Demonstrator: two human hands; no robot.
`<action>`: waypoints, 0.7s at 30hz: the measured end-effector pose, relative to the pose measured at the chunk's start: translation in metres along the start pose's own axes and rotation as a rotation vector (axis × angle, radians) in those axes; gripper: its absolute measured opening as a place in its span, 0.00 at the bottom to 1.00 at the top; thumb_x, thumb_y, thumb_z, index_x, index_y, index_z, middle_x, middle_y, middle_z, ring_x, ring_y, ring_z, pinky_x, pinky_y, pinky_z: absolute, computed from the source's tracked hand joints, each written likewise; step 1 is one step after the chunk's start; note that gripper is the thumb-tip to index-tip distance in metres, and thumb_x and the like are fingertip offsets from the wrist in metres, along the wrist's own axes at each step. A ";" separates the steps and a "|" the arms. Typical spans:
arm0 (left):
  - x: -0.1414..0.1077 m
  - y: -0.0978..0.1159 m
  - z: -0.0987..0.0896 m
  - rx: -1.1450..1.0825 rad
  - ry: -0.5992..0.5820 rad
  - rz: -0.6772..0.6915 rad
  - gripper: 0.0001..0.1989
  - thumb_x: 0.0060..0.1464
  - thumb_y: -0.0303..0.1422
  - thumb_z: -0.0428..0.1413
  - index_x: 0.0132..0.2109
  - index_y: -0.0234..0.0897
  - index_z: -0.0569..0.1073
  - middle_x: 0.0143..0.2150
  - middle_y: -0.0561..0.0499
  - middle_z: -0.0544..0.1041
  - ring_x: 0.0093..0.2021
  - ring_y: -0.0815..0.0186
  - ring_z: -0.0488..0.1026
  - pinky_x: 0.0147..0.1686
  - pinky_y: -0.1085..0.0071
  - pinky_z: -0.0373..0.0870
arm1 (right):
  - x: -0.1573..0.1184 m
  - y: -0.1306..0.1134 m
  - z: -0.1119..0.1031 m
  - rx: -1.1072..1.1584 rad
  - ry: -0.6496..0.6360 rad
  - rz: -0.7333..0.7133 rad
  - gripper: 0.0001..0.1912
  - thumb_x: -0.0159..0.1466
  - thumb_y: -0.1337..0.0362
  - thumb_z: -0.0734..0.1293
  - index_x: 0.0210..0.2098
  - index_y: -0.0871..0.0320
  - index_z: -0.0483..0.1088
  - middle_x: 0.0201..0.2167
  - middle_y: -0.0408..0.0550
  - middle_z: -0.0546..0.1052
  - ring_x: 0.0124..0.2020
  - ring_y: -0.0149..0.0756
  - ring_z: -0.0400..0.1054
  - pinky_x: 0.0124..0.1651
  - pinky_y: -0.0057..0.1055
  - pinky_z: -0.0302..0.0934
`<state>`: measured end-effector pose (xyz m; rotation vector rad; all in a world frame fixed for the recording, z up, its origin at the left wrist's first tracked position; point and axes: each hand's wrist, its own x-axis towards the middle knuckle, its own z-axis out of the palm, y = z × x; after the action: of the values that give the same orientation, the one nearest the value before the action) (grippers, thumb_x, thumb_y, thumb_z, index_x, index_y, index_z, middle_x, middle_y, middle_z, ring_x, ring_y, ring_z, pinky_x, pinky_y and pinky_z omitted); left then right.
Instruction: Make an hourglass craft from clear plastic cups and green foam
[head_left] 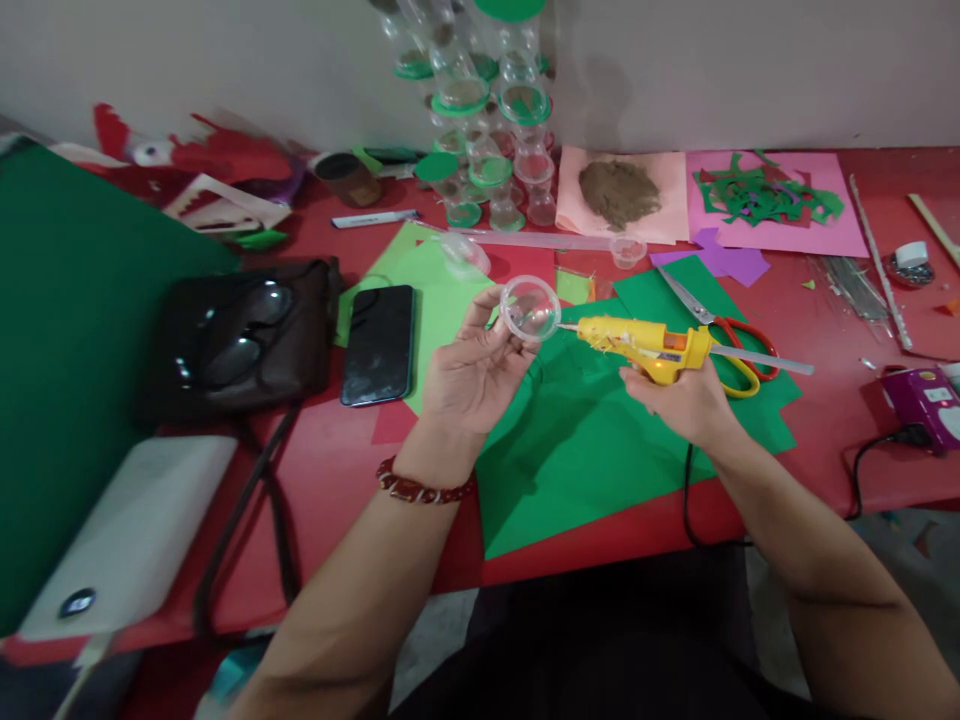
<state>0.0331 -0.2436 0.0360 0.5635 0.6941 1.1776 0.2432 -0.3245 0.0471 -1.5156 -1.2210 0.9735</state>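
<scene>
My left hand (484, 365) grips a small clear plastic cup (531, 310) by its side, with the round rim facing up toward me. In my right hand (694, 400) is a yellow hot glue gun (637, 345), a clear glue stick (765, 358) poking out of its back. The gun's nozzle meets the cup's rim on the right side, or is very close to it; I cannot tell which. Green paper sheets (600, 450) lie under both hands. Scissors (724, 335) with red and yellow handles rest partly behind the glue gun.
Stacked clear cups with green lids (491, 170) stand against the wall. Beside them are brown powder on paper (619, 195) and green paper shreds (757, 195). A phone (379, 345), a dark bag (232, 340) and a white power bank (135, 540) lie left. A purple power box (926, 405) sits right.
</scene>
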 end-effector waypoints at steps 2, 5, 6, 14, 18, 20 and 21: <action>0.000 0.000 -0.001 -0.003 -0.013 -0.003 0.12 0.56 0.20 0.60 0.42 0.42 0.79 0.48 0.49 0.83 0.46 0.65 0.81 0.39 0.73 0.78 | 0.000 0.001 0.000 0.005 0.006 0.011 0.10 0.53 0.59 0.71 0.24 0.53 0.64 0.16 0.37 0.63 0.21 0.29 0.60 0.24 0.29 0.61; 0.001 0.000 -0.001 0.017 -0.011 -0.006 0.11 0.57 0.21 0.60 0.43 0.42 0.79 0.48 0.48 0.83 0.45 0.64 0.81 0.38 0.73 0.77 | 0.001 0.001 -0.001 0.013 0.012 0.025 0.10 0.53 0.59 0.71 0.25 0.53 0.65 0.17 0.38 0.64 0.21 0.29 0.61 0.25 0.29 0.62; 0.000 0.000 -0.001 0.022 -0.006 -0.009 0.11 0.57 0.21 0.60 0.42 0.42 0.79 0.48 0.48 0.83 0.44 0.64 0.81 0.37 0.73 0.77 | 0.001 0.001 -0.001 0.016 0.013 0.025 0.10 0.53 0.59 0.71 0.25 0.53 0.65 0.17 0.38 0.64 0.21 0.29 0.61 0.25 0.29 0.62; -0.001 0.001 0.000 0.024 -0.004 -0.073 0.08 0.58 0.25 0.58 0.43 0.39 0.80 0.46 0.45 0.83 0.39 0.64 0.80 0.34 0.72 0.76 | 0.003 0.001 -0.003 -0.005 0.020 0.001 0.10 0.53 0.59 0.70 0.24 0.53 0.65 0.17 0.38 0.65 0.22 0.29 0.61 0.25 0.28 0.61; -0.002 0.002 0.000 0.031 -0.006 -0.081 0.09 0.58 0.24 0.58 0.43 0.39 0.80 0.45 0.45 0.82 0.39 0.65 0.80 0.35 0.72 0.77 | 0.003 0.002 -0.003 -0.022 0.010 0.005 0.09 0.54 0.60 0.70 0.25 0.54 0.65 0.18 0.37 0.64 0.22 0.28 0.61 0.25 0.28 0.61; -0.002 0.002 0.001 0.020 -0.004 -0.079 0.09 0.58 0.24 0.57 0.43 0.39 0.80 0.45 0.45 0.82 0.38 0.65 0.80 0.34 0.72 0.77 | 0.003 0.002 -0.003 -0.015 0.007 0.000 0.10 0.54 0.61 0.70 0.25 0.53 0.64 0.17 0.37 0.64 0.21 0.28 0.60 0.24 0.28 0.61; -0.002 0.002 0.002 0.013 -0.001 -0.076 0.09 0.59 0.24 0.57 0.43 0.39 0.80 0.45 0.45 0.82 0.38 0.65 0.80 0.34 0.72 0.77 | 0.003 0.002 -0.003 -0.010 0.006 -0.003 0.10 0.54 0.61 0.70 0.24 0.53 0.64 0.17 0.37 0.64 0.21 0.28 0.60 0.24 0.28 0.61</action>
<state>0.0327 -0.2444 0.0394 0.5441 0.7169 1.1026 0.2467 -0.3225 0.0462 -1.5237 -1.2251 0.9612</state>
